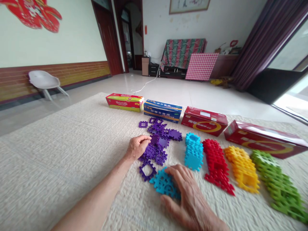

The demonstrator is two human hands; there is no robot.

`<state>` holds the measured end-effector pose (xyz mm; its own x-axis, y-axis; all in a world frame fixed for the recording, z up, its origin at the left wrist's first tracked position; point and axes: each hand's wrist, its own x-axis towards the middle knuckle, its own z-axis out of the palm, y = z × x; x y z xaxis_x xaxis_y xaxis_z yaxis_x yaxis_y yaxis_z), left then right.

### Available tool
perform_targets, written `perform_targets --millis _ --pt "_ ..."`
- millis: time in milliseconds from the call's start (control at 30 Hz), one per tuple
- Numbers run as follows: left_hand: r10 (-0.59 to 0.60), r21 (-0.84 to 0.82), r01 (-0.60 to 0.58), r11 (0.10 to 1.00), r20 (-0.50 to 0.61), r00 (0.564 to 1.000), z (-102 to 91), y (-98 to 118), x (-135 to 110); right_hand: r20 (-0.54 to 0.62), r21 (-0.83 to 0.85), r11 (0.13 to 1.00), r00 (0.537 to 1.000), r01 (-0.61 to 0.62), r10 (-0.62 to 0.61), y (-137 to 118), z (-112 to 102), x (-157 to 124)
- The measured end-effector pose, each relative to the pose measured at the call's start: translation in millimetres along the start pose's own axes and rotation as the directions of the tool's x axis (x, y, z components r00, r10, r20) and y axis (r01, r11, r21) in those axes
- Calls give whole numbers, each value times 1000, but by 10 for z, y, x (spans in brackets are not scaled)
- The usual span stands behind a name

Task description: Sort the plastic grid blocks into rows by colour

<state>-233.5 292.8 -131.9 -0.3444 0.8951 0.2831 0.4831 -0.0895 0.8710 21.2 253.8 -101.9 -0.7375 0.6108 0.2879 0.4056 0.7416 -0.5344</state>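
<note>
Flat plastic interlocking tiles lie sorted by colour on a cream quilted mat (60, 154). My left hand (137, 147) rests curled at the left edge of the scattered purple tiles (158, 141), its fingertips pinched on a purple tile. My right hand (190, 199) lies over a few loose light-blue tiles (163, 184) in the foreground, fingers bent around their edge. To the right stand a light-blue stack (193, 152), a red stack (216, 165), a yellow stack (243, 168) and a green stack (279, 184).
Behind the tiles runs a row of boxes: red-and-yellow (125, 102), blue (162, 110), red (204, 121), and a longer red box (264, 139). Beyond the mat are a tiled floor, a white chair (44, 81), a cable and a covered cabinet (183, 53).
</note>
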Motion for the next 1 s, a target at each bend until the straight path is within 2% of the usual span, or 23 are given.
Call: perform_targets --millis 100,267,500,767,867,1000 --pt "1 3 -1 1000 -1 1000 3 2 -1 -59 -21 999 998 -37 36 34 45 5" --pt "8 15 -8 1000 -5 1000 -1 21 -6 -91 -38 999 996 -2 -1 80 95 23" --pt "8 25 -7 1000 -7 1000 -7 39 -7 -86 201 979 994 -45 63 60 25 -13" --pt "5 16 -5 1000 -1 1000 -5 13 -7 -19 276 954 992 -112 122 -21 -71 31" --pt "15 26 -15 1000 -1 1000 -6 7 -7 -68 307 943 986 -126 153 -9 -81 35" --pt "23 52 -23 998 -3 1000 -7 19 -8 -258 297 947 944 -123 204 61 -98 46"
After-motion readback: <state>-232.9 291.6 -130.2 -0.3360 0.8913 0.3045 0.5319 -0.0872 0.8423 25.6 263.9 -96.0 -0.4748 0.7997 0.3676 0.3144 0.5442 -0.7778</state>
